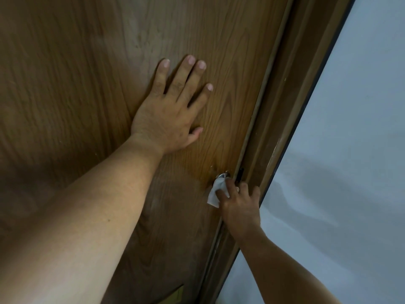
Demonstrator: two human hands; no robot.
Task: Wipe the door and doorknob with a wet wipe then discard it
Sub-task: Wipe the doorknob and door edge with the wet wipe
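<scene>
I am looking down along a brown wood-grain door (pixel 87 73) that is filling most of the view. My left hand (pixel 168 113) is lying flat against the door panel, fingers spread and pointing toward one o'clock, palm pressing on the wood with nothing in it. My right hand (pixel 238 202) is sitting at about five o'clock from the left hand, well apart from it, close to the door's edge. Its fingers are curling around a white wet wipe (pixel 215 193) and pressing it onto the doorknob (pixel 222 174). Only a small silver arc of the doorknob is showing, at twelve o'clock from the wipe; the rest is hiding under the wipe and my fingers. A loose corner of the wipe is hanging out at seven o'clock from the knuckles, lying against the door face. Just to the three o'clock side of the knob, the door frame (pixel 291 106) is running diagonally from upper right to lower left, and beyond it a pale wall (pixel 350 150) is taking up the right side of the view.
</scene>
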